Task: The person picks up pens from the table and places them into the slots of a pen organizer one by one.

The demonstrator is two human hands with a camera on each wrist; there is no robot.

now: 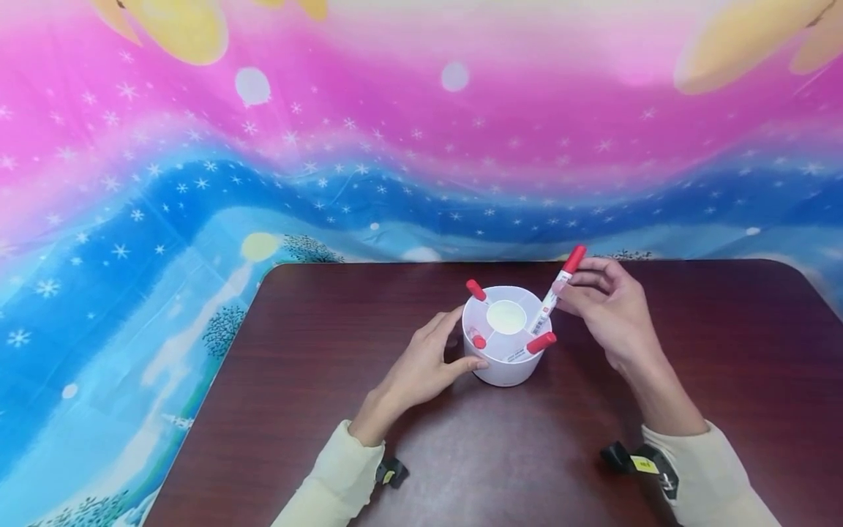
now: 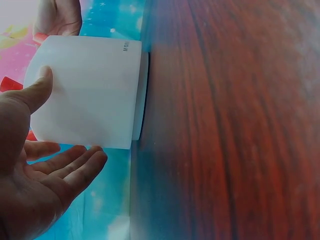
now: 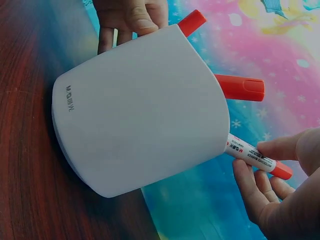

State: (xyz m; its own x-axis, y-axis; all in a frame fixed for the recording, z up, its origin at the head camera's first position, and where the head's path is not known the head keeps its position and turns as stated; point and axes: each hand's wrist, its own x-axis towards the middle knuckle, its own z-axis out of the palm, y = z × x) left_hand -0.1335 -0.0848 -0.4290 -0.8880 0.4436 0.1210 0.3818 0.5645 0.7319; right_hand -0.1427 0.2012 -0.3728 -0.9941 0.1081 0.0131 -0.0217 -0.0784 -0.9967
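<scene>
A white round holder (image 1: 503, 366) (image 2: 85, 90) (image 3: 145, 115) with several compartments stands in the middle of the dark wooden table (image 1: 329, 410). Three red-capped markers lean in it: one at the far left (image 1: 476, 290), one at the near left (image 1: 478, 341), one at the near right (image 1: 541, 342). My right hand (image 1: 565, 291) (image 3: 260, 162) pinches a fourth red-capped marker (image 1: 544, 313) (image 3: 252, 156), tilted, with its lower end inside the holder's right rim. My left hand (image 1: 461, 344) (image 2: 70, 120) rests against the holder's left wall; the thumb touches it and the fingers lie loosely straight.
A bright pink and blue starry cloth (image 1: 197, 183) hangs behind the table and drapes past its left edge. Black camera straps sit on both wrists (image 1: 391, 472) (image 1: 632, 461). The table's rounded far corners lie close behind the holder.
</scene>
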